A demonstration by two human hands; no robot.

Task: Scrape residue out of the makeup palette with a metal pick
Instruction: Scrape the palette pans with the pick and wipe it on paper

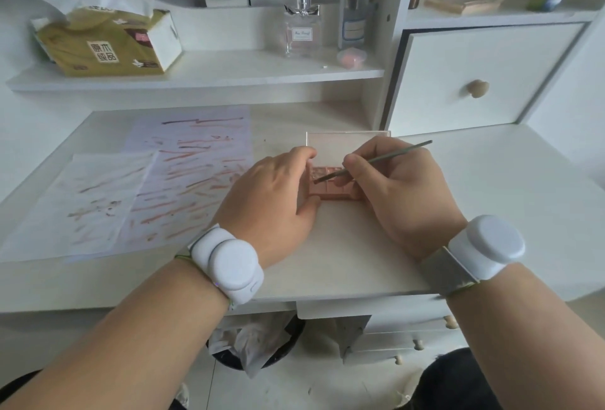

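A small pink makeup palette (334, 192) lies open on the white desk, its clear lid (340, 146) tipped back behind it. My left hand (271, 200) grips the palette's left side, thumb at the front edge and fingers at the back corner. My right hand (399, 190) pinches a thin metal pick (386, 161) like a pen. The pick slants down to the left and its tip rests in a pan at the palette's left side. Both hands hide much of the palette.
Paper sheets (170, 180) smeared with pink and brown streaks lie to the left. A tissue pack (108, 44), perfume bottles (301, 26) and a pink puff (352, 59) stand on the shelf behind. A drawer cabinet (474, 82) rises at the right. A lined bin (258, 341) sits under the desk.
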